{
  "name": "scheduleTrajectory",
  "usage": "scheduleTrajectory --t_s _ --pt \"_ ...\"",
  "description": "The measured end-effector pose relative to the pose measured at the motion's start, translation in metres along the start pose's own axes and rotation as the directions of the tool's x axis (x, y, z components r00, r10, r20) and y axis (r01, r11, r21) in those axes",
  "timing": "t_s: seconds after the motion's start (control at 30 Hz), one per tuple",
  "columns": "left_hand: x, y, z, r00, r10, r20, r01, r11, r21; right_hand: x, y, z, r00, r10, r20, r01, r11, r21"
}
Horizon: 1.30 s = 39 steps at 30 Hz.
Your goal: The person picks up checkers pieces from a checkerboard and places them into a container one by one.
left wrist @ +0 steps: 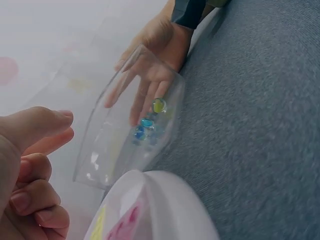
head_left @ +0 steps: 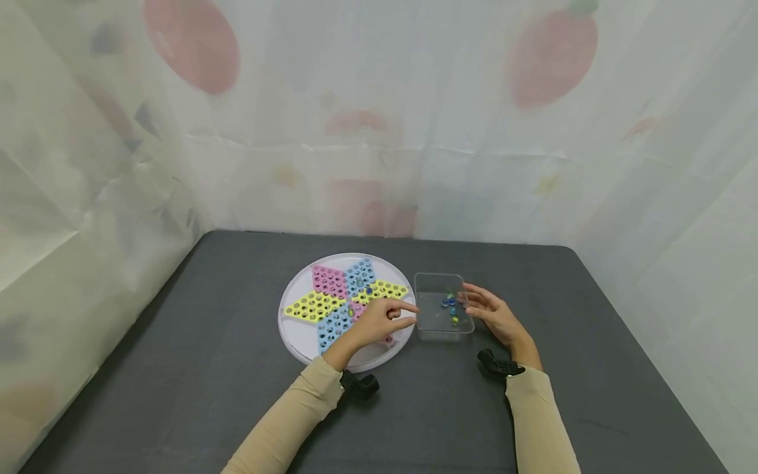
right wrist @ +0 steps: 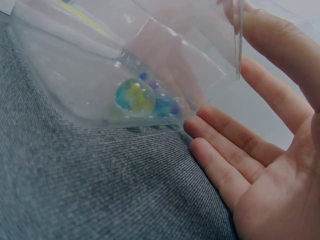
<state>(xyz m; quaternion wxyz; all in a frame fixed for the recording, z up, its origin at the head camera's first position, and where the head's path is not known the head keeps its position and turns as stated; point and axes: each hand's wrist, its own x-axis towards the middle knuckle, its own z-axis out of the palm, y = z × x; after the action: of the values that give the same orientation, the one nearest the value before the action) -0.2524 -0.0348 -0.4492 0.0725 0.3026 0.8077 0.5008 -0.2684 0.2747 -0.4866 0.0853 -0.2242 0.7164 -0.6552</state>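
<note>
A clear plastic box (head_left: 431, 318) with several marbles (head_left: 448, 303) stands right of a round white Chinese checkers board (head_left: 296, 332) bearing a coloured star. My left hand (head_left: 379, 322) is over the board's right edge, beside the box's left rim. Its thumb and forefinger reach out with a gap between them, and nothing shows there; its other fingers (left wrist: 37, 200) are curled in. At the box's right side is my right hand (head_left: 494, 319), fingers extended and spread against or close by the wall. The right wrist view shows these fingers (right wrist: 235, 145) fairly straight, beside the marbles inside.
A few marbles, including a dark blue one (head_left: 370, 290), sit in the board's holes. The dark grey table (head_left: 237, 408) is bounded by a pale patterned curtain (head_left: 379, 164) at the back and sides. Each wrist wears a black band (head_left: 500, 364).
</note>
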Motion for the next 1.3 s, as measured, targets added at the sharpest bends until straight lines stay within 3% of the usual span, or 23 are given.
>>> scheduleTrajectory --t_s 0.37,0.63,0.87,1.3 --pt "-0.006 0.001 -0.027 0.994 -0.042 -0.098 0.047 0.998 0.049 0.000 0.000 0.003 1.000 0.016 -0.012 -0.016 1.000 -0.015" --pt "-0.013 0.001 -0.038 0.987 -0.087 -0.136 0.096 0.993 0.062 0.002 0.003 0.002 1.000 0.001 0.004 -0.001 1.000 -0.018" --pt "-0.019 -0.003 -0.048 0.982 -0.118 -0.146 0.124 0.992 0.031 0.004 0.002 0.003 1.000 0.000 0.006 0.000 1.000 -0.010" --pt "-0.029 -0.014 -0.062 0.981 -0.112 -0.161 0.119 0.992 0.035 0.001 -0.002 0.002 1.000 0.010 0.006 -0.010 1.000 0.002"
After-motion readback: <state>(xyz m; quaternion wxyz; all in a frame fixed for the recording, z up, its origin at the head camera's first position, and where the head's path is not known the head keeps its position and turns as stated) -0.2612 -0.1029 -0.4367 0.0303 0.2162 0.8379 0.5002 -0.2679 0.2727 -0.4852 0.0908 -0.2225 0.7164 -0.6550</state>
